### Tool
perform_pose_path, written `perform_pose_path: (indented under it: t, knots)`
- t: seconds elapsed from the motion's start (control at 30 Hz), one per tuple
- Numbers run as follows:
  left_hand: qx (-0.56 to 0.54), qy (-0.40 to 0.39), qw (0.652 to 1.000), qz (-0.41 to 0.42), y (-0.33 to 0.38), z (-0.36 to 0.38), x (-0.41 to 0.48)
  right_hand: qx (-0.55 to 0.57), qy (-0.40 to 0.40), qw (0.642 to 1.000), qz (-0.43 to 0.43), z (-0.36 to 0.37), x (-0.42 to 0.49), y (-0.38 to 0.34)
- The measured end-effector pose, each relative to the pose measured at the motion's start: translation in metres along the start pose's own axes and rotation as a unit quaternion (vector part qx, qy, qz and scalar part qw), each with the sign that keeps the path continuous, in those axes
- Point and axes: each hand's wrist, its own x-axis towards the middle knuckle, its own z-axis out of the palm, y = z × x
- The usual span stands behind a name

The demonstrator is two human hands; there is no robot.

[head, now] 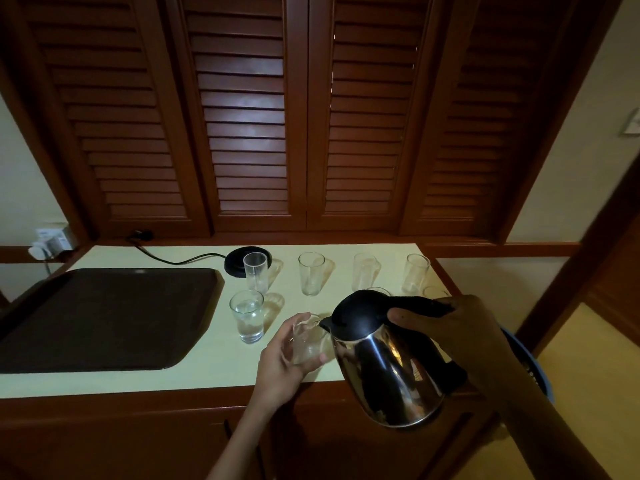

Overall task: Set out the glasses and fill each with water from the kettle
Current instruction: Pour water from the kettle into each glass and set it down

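Note:
My right hand (450, 327) grips the black handle of a steel kettle (388, 368), tilted with its spout to the left. The spout meets the rim of a clear glass (308, 337) that my left hand (284, 362) holds near the counter's front edge. To its left stands a glass with water (247, 315). Several empty glasses stand in a back row, among them one (255, 271) by the kettle base and one (311, 273) right of it. The kettle hides most of two more glasses behind it.
A dark tray (104, 317) lies on the pale counter (207, 368) at the left. The black kettle base (239, 259) sits at the back with its cord (166, 259) running to a wall socket. Louvred wooden doors rise behind. A blue rim (530, 362) shows under my right arm.

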Motion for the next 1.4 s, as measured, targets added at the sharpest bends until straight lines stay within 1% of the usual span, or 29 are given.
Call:
perform_pose_path:
  t: [0.33,0.77,0.87,1.0,1.23,1.4]
  knots:
    - [-0.009,-0.001,1.000,-0.001,-0.0016,0.0001,0.0007,0.003,-0.008,1.000,-0.002,-0.0034,0.0026,-0.0034]
    - [-0.005,-0.007,1.000,0.002,-0.0045,-0.0002,0.0025,-0.006,0.004,1.000,-0.021,-0.0024,0.0051,-0.0001]
    - [-0.006,-0.008,1.000,0.000,-0.0035,-0.0011,0.0011,-0.015,-0.002,1.000,-0.014,-0.0027,0.0050,0.0005]
    - [-0.008,-0.007,1.000,-0.006,-0.0014,-0.0014,-0.0001,0.001,-0.006,1.000,-0.009,-0.0038,0.0029,-0.0019]
    - [-0.013,-0.010,1.000,-0.010,-0.0041,-0.0013,0.0003,-0.017,0.000,1.000,-0.017,-0.0021,0.0024,-0.0034]
    - [-0.015,-0.007,1.000,-0.016,-0.0059,-0.0006,0.0009,-0.006,-0.005,1.000,-0.014,-0.0038,0.0025,-0.0053]
